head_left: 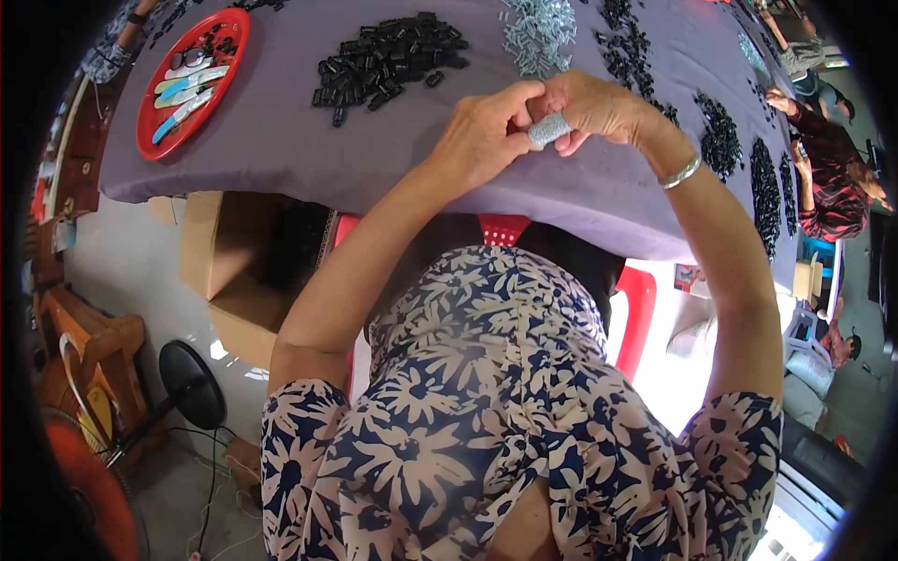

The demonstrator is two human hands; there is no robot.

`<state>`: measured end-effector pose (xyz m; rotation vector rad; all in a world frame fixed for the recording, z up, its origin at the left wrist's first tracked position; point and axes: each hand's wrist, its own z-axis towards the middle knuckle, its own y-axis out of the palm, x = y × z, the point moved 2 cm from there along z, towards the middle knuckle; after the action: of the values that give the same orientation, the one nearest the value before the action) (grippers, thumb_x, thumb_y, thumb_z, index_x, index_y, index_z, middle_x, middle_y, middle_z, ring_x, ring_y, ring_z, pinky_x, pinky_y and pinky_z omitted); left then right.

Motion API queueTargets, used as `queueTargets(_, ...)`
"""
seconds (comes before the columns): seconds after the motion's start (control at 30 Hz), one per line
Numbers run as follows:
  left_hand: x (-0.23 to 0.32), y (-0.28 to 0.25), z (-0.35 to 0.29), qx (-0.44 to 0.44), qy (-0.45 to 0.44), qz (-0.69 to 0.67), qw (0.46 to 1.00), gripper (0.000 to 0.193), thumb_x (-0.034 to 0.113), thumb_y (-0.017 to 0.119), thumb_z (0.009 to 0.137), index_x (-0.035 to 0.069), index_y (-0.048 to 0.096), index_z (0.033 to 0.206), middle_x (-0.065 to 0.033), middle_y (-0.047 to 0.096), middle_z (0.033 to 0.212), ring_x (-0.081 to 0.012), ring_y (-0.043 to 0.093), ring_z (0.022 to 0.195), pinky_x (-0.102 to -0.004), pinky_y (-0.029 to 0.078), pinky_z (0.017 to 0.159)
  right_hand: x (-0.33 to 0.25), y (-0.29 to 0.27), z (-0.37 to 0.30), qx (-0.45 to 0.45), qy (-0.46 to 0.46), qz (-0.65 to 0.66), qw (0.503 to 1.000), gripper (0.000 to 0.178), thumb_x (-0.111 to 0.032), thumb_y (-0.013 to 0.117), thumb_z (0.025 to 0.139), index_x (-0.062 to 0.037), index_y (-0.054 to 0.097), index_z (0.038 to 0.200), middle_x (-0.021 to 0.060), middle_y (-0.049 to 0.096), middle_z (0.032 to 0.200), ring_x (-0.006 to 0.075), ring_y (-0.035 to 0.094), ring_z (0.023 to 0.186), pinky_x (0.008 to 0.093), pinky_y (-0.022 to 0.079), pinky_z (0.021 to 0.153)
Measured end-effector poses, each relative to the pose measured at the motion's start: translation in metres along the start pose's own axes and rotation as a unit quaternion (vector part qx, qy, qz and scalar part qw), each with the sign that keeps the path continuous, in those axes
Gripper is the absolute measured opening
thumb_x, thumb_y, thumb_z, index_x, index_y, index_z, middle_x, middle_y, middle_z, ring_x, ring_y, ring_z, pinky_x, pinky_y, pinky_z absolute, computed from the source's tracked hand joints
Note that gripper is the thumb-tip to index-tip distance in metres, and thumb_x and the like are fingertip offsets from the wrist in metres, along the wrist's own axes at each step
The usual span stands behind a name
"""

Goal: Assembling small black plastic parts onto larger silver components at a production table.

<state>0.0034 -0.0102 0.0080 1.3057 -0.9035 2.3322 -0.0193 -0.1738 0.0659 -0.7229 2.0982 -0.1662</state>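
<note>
My left hand (484,131) and my right hand (599,110) meet above the near edge of the cloth-covered table (271,140). Both have curled fingers, with fingertips pressed together. A silvery-grey wrap (549,129) shows between them; it seems to sit around a finger of my right hand. Whatever small thing the fingertips pinch is hidden. Just beyond the hands lies a heap of small clear tube-like pieces (541,37). To the left of that spreads a pile of small black plastic parts (379,65).
At the left, a red tray (147,122) holds several blue-and-white-handled tools (182,114) and black bits. More black parts (718,136) lie in rows at the right. An open cardboard box (201,243) stands below the table. Another person (828,168) works at the far right.
</note>
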Motion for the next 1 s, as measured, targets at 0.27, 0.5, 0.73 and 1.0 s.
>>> queueTargets(0.27,0.0,0.002,0.001,-0.023,-0.017,-0.013,1.0,0.052,0.003,0.073,0.073,0.007,0.054,0.122,-0.0054,0.063,0.073,-0.0162,0.062,0.067,-0.0295,0.05,0.064,0.007,-0.002,0.006,-0.034,0.004,-0.054,0.998,0.021,-0.012,0.074,0.078,0.0021,0.068,0.093,0.0064,0.063,0.075,0.0122,0.06,0.059,0.0287,0.057,0.056)
queueTargets(0.5,0.0,-0.01,-0.007,0.077,0.03,0.024,0.996,0.024,0.004,0.073,0.073,0.004,0.063,0.095,-0.0079,0.063,0.076,-0.0218,0.061,0.069,-0.0324,0.048,0.064,0.02,-0.005,-0.018,0.095,-0.137,0.118,0.979,0.014,-0.008,0.071,0.081,-0.0002,0.067,0.092,0.0044,0.063,0.078,0.0105,0.061,0.062,0.023,0.053,0.052)
queueTargets(0.73,-0.01,-0.072,0.001,0.312,0.096,0.345,0.88,0.025,0.005,0.072,0.073,0.008,0.067,0.097,-0.0078,0.06,0.084,-0.0261,0.06,0.079,-0.0372,0.046,0.073,0.085,-0.043,-0.074,0.459,-0.217,0.166,0.845,0.018,-0.016,0.058,0.096,-0.0015,0.066,0.104,0.003,0.063,0.081,0.006,0.055,0.065,0.0214,0.048,0.056)
queueTargets(1.0,0.008,-0.044,-0.001,0.207,0.052,0.162,0.963,0.025,-0.004,0.066,0.08,0.002,0.063,0.105,-0.0113,0.057,0.083,-0.0249,0.059,0.072,-0.0332,0.048,0.064,0.147,-0.044,-0.1,0.54,-0.197,0.226,0.787,0.015,-0.012,0.057,0.096,-0.0047,0.067,0.105,0.0018,0.065,0.087,0.0046,0.053,0.07,0.0202,0.046,0.06)
